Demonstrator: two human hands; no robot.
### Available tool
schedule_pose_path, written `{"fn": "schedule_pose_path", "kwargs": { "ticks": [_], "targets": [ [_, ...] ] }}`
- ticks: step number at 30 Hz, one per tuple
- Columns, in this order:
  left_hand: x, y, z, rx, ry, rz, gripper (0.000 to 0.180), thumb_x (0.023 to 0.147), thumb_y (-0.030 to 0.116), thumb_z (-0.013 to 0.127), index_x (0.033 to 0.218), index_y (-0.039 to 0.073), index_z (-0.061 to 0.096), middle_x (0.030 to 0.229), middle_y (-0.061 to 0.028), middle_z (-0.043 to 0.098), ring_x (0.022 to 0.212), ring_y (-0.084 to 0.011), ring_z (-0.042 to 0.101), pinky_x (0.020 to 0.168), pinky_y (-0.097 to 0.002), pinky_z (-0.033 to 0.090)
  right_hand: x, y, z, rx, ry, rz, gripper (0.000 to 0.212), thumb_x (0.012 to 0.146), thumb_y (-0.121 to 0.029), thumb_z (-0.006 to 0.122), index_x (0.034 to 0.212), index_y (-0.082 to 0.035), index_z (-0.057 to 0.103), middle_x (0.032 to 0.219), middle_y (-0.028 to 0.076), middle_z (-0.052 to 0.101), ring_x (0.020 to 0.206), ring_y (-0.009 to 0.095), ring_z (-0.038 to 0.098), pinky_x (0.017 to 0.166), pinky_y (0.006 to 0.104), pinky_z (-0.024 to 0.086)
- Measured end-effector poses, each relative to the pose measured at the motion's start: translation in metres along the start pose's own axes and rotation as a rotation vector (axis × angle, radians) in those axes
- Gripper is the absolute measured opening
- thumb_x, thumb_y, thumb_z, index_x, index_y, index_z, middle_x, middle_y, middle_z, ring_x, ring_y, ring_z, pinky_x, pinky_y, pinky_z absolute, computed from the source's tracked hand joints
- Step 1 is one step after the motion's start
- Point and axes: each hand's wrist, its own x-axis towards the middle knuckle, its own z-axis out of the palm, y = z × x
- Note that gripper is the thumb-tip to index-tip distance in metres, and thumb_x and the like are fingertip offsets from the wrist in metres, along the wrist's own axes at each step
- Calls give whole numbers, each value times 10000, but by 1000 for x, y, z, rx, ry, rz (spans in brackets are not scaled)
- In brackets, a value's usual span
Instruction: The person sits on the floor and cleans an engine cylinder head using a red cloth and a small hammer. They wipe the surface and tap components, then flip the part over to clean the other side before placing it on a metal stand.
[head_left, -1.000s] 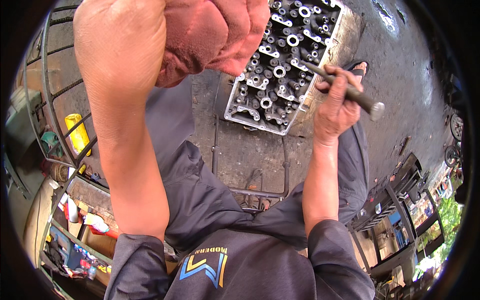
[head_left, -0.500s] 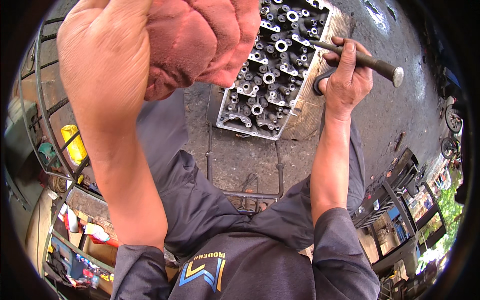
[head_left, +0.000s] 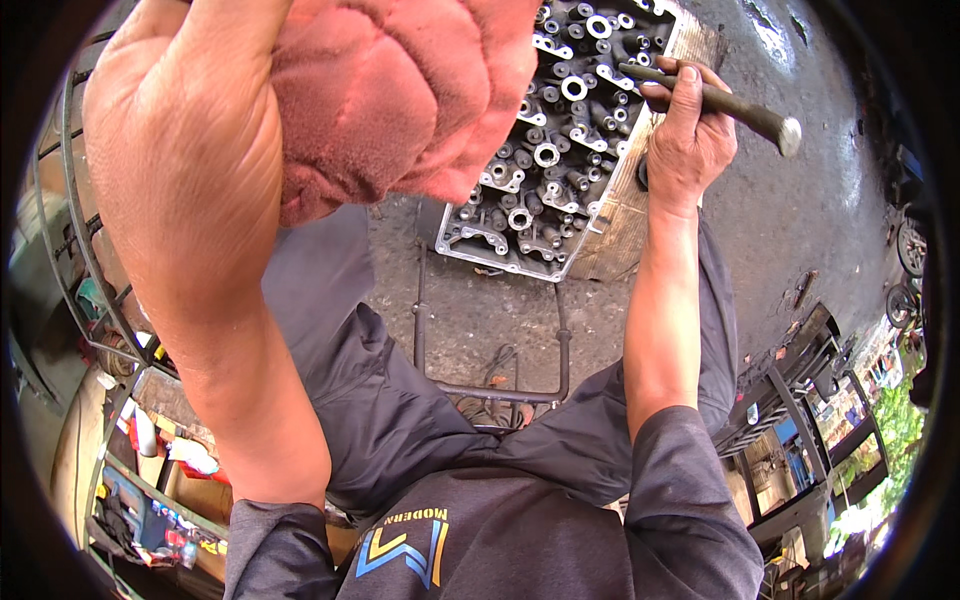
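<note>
My left hand (head_left: 185, 130) is raised close to the camera at the upper left, and its fingertips run out of the picture. A bunched red cloth (head_left: 375, 100) hangs against its palm side and seems gripped by the hidden fingers. My right hand (head_left: 692, 140) is closed around a dark steel punch (head_left: 757, 120). The punch's worn, shiny struck end points to the right, and its thin end lies over the right edge of a cylinder head (head_left: 546, 155). Whether the tip touches the metal, I cannot tell. The cylinder head's upper left is covered by the cloth.
Flattened cardboard (head_left: 612, 240) lies under the cylinder head on a dark, stained floor (head_left: 790, 190). A metal bar frame (head_left: 500, 394) stands between my legs. At the left are a curved metal rack (head_left: 75, 190) and cluttered shelves; black metal frames (head_left: 800, 400) stand at the lower right.
My left hand has shifted left and looms larger, with the cloth still beside it. My right hand and the punch have moved slightly up and left. The cylinder head sits slightly further right in view.
</note>
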Motion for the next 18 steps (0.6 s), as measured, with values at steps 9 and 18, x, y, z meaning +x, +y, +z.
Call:
{"fn": "schedule_pose_path", "kwargs": {
  "ticks": [9, 18],
  "targets": [
    [5, -4, 0, -2, -5, -7, 170, 952, 119, 610, 953, -29, 695, 723, 63, 557, 652, -8, 459, 600, -169, 336, 4, 11, 19, -38, 62, 269, 229, 998, -185, 595, 1090, 25, 599, 954, 96, 712, 663, 105, 652, 627, 227, 518],
    [33, -22, -8, -32, -41, 15, 229, 983, 156, 595, 1064, -27, 707, 973, -35, 669, 874, -71, 582, 810, -210, 439, 47, -38, -7, -70, 44, 133, 238, 1009, -223, 584, 1049, 10, 609, 897, 67, 705, 643, 72, 610, 605, 208, 509]
  ]
}}
